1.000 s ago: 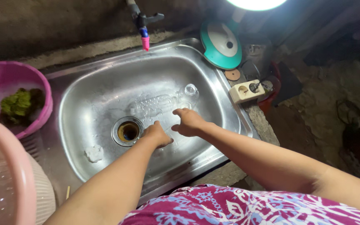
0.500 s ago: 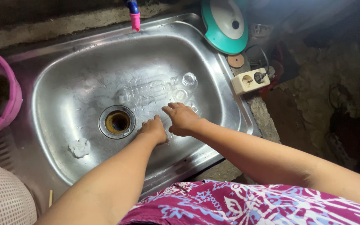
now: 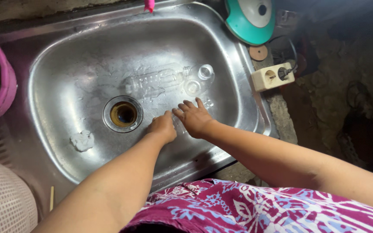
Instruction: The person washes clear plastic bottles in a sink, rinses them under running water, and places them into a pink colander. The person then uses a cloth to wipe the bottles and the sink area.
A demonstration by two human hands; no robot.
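Both my hands reach down into a stainless steel sink (image 3: 52, 56). My left hand (image 3: 162, 128) rests on the basin floor just right of the open drain (image 3: 123, 114), fingers curled under and hidden. My right hand (image 3: 194, 117) lies palm down beside it, almost touching, with its fingers apart. A clear plastic bottle (image 3: 154, 80) lies on its side just beyond the fingertips, and a small clear cup or cap (image 3: 205, 72) stands at its right end. I cannot tell whether anything sits under the hands.
A pink tub (image 3: 3, 92) stands at the left, a white mesh basket (image 3: 3, 203) at the lower left. A white lump (image 3: 82, 140) lies near the drain. A pink tap tip (image 3: 149, 5), a teal round lid (image 3: 248, 23) and a plugged-in socket block (image 3: 273, 77) sit around the rim.
My view has dropped closer over the sink. Both hands have drawn together and slid a little toward the near side of the basin, away from the bottle.
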